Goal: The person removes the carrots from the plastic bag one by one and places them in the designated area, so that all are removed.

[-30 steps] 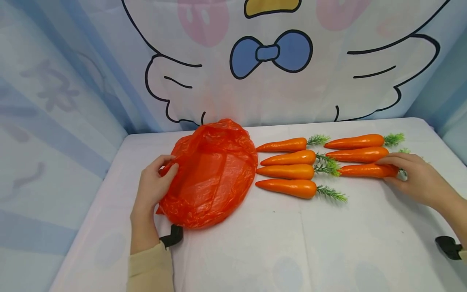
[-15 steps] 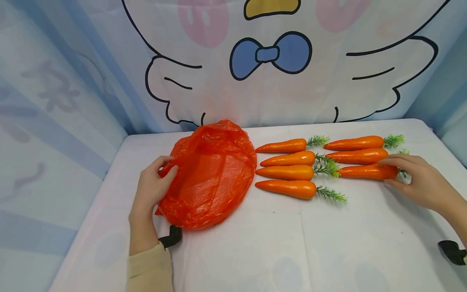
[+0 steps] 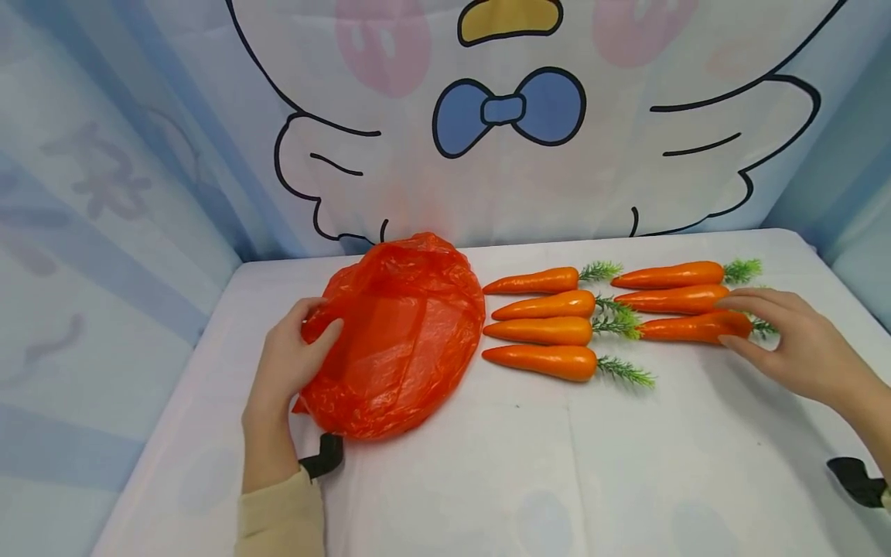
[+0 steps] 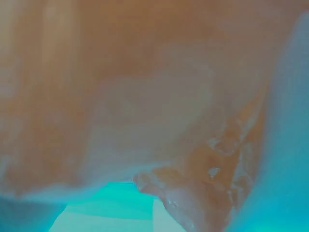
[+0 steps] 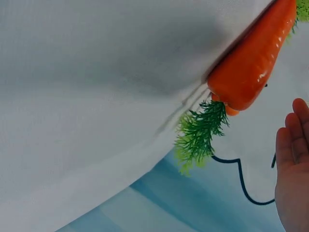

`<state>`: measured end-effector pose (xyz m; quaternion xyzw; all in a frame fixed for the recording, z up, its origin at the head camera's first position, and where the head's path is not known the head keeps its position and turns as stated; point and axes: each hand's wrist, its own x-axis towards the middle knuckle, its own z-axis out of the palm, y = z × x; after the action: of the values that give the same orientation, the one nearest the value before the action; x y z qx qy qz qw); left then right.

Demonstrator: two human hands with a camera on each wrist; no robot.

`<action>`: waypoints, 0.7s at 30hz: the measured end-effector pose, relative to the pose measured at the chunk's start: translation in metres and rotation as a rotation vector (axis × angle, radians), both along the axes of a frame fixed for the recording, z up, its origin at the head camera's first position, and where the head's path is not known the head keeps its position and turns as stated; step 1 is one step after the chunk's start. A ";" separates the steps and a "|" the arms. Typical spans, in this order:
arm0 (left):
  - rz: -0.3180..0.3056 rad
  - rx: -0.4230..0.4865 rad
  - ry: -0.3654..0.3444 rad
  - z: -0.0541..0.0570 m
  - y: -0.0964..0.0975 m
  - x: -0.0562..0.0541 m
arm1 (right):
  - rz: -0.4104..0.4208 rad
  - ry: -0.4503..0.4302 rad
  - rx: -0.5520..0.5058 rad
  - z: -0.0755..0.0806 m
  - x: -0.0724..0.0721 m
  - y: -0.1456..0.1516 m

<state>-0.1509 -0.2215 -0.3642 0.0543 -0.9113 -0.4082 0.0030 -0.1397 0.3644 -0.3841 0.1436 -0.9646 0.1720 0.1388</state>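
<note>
A crumpled red plastic bag (image 3: 400, 348) lies on the left of the white table. At its left edge my left hand (image 3: 285, 360) holds the film, with thumb in front and fingertips partly hidden by the bag. The left wrist view is mostly blurred, showing a bit of glossy film (image 4: 207, 179). On the right, my right hand (image 3: 793, 340) hovers around the leafy end of the front carrot (image 3: 689, 328) in a group of three. Thumb and fingers are spread apart around it. The right wrist view shows straight fingers (image 5: 292, 140) apart from a carrot (image 5: 251, 63).
Several more orange carrots with green tops form a column beside the bag, the front one (image 3: 543, 361) nearest me. Two others, including a middle carrot (image 3: 671, 299), lie behind the one at my right hand. A printed cloth backdrop (image 3: 529, 193) rises behind the table.
My right thumb and fingers have spread wider, away from the front right carrot, which stays in place. My left hand stays at the bag's edge. The head view has shifted slightly.
</note>
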 end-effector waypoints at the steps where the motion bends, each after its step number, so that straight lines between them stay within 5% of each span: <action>1: -0.002 -0.003 0.005 0.000 0.000 0.000 | -0.003 0.003 -0.001 0.001 0.001 -0.002; 14: -0.092 -0.166 0.239 0.010 -0.012 0.008 | -0.067 0.087 -0.050 0.016 0.017 -0.036; 21: -0.142 -0.305 0.386 0.011 -0.009 0.015 | 0.027 0.202 -0.107 0.020 0.019 -0.071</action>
<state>-0.1354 -0.2306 -0.3536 -0.0896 -0.9464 -0.2679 0.1565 -0.1207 0.2931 -0.3640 0.1657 -0.9332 0.2099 0.2403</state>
